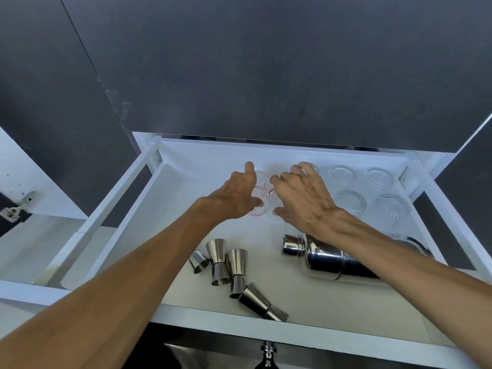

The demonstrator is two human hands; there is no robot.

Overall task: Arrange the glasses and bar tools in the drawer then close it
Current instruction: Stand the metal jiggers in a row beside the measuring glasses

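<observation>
The white drawer stands pulled out below a dark counter. Both hands reach into its middle. My left hand curls around a small clear measuring glass with red markings. My right hand grips a second small clear glass right beside it. Several clear tumblers stand in rows at the back right. Steel jiggers lie scattered at the front middle. A steel cocktail shaker lies on its side at the front right, partly under my right forearm.
The dark counter overhangs the drawer's back. An open white cabinet with a hinge is at the left. A dark bottle top shows below the drawer front. The drawer's left half holds nothing.
</observation>
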